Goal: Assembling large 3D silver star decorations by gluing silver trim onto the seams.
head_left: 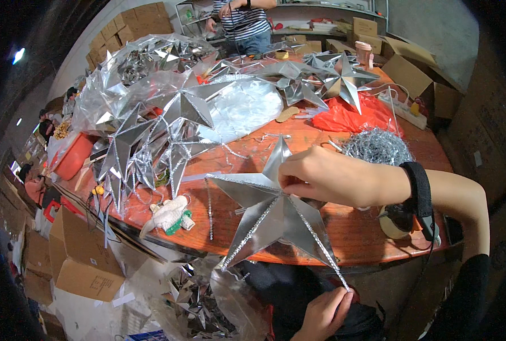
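Note:
A silver foil five-pointed star [276, 219] lies at the near edge of the orange round table [366, 236]. A thin silver tinsel strip [321, 244] runs along its lower right ridge. My right hand [327, 177], with a black wrist strap, reaches in from the right and pinches the star near its centre. My left hand [321, 312] is below the table edge and pinches the tinsel's end at the star's lowest tip.
Finished silver stars [173, 113] in clear plastic bags cover the table's left and far side. A tinsel bundle [378, 146], red bag [349, 116], tape roll [395, 223] and white gloves [170, 216] lie around. Cardboard boxes [82, 261] stand about. A person in a striped shirt [241, 20] stands beyond.

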Demonstrator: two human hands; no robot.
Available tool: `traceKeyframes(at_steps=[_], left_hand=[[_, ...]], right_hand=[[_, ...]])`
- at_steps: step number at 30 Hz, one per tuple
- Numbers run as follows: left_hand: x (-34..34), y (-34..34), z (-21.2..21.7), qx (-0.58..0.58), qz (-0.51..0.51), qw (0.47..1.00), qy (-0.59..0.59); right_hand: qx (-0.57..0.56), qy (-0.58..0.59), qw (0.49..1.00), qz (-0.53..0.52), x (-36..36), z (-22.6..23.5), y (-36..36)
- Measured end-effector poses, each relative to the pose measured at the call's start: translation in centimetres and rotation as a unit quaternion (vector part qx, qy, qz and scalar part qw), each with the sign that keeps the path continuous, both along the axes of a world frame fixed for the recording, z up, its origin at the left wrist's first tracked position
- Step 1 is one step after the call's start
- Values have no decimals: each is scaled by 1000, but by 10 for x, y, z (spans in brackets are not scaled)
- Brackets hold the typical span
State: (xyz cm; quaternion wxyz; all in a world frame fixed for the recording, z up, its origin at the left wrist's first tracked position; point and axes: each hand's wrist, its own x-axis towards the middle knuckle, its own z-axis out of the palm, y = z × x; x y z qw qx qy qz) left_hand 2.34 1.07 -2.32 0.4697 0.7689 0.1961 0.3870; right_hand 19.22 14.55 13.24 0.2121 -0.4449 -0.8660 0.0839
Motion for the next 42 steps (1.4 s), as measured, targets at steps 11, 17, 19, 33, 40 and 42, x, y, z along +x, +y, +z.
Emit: traceKeyframes(at_steps=[11, 17, 19, 33, 40, 42], left_hand=[[2, 8, 6, -57, -25, 994, 95], [7, 4, 0, -15, -13, 997, 71], [7, 5, 0, -12, -14, 997, 73], [16, 17, -3, -4, -3, 999, 42], [6, 26, -10, -58, 35, 994, 92], [4, 31, -15, -68, 29, 993, 94]], right_hand=[[19, 6, 1000, 3, 4, -5, 1], [37, 23, 999, -1, 10, -7, -5], [35, 21, 999, -6, 8, -7, -5], [4, -1, 1000, -25, 6, 1, -4], [1, 27, 999, -45, 0, -4, -8], [-10, 23, 994, -106, 12, 4, -19]])
